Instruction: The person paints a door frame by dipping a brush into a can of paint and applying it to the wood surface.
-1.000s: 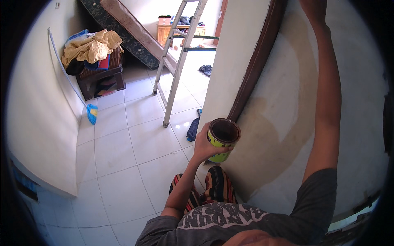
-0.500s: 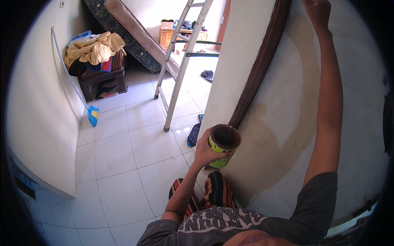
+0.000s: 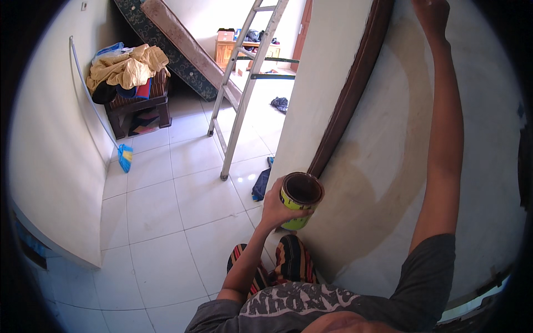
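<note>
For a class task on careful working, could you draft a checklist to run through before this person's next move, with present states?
1. Left hand secure on the can: ok, wrapped around its side.
2. Can open: ok, no lid on its mouth.
3. Contents level: cannot tell, the inside is too dark.
4. Right hand wholly visible: not ok, cut off by the upper edge.
5. Ladder apart from the person: ok, standing farther off.
6. Floor ahead free of cloth: not ok, a dark blue cloth lies there.

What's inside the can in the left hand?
The can, gripped by the left hand, has an open top and a dark brown inside; how full it is can't be made out in the shadow.
</note>
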A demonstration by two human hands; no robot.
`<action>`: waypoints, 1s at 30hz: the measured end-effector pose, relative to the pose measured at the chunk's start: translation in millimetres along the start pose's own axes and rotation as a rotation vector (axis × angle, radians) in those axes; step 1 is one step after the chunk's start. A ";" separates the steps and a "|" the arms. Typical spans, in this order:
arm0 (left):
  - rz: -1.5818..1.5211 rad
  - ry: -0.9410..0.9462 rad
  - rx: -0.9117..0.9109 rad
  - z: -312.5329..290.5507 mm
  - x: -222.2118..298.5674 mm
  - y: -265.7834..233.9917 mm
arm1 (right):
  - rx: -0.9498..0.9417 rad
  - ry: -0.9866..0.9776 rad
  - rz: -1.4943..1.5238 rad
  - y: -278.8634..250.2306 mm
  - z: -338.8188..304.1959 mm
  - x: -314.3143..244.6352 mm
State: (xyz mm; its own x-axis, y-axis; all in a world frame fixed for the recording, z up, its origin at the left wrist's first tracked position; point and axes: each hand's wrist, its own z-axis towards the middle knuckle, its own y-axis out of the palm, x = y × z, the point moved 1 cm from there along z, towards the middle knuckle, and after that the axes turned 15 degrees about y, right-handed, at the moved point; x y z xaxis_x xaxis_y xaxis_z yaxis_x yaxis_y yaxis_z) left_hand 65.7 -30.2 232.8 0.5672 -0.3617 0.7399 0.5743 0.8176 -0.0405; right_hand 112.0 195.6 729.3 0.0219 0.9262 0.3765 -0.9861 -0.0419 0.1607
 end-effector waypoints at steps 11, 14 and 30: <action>0.034 0.048 -0.004 -0.3 -6.0 1.1 | 0.123 -0.077 -0.033 3.6 11.6 -6.3; 0.028 0.032 -0.009 0.0 -3.3 1.1 | 0.073 -0.013 -0.049 3.6 4.8 -0.6; 0.021 0.019 -0.025 1.7 -3.0 3.0 | 0.016 0.037 -0.037 -0.6 -9.2 -9.4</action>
State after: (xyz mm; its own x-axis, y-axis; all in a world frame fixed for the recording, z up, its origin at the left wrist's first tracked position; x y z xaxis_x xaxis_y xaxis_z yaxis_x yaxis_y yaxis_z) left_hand 64.7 -26.0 231.6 0.5901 -0.3531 0.7260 0.5766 0.8138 -0.0729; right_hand 110.8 190.4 717.3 0.0522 0.9404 0.3361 -0.9820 -0.0129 0.1887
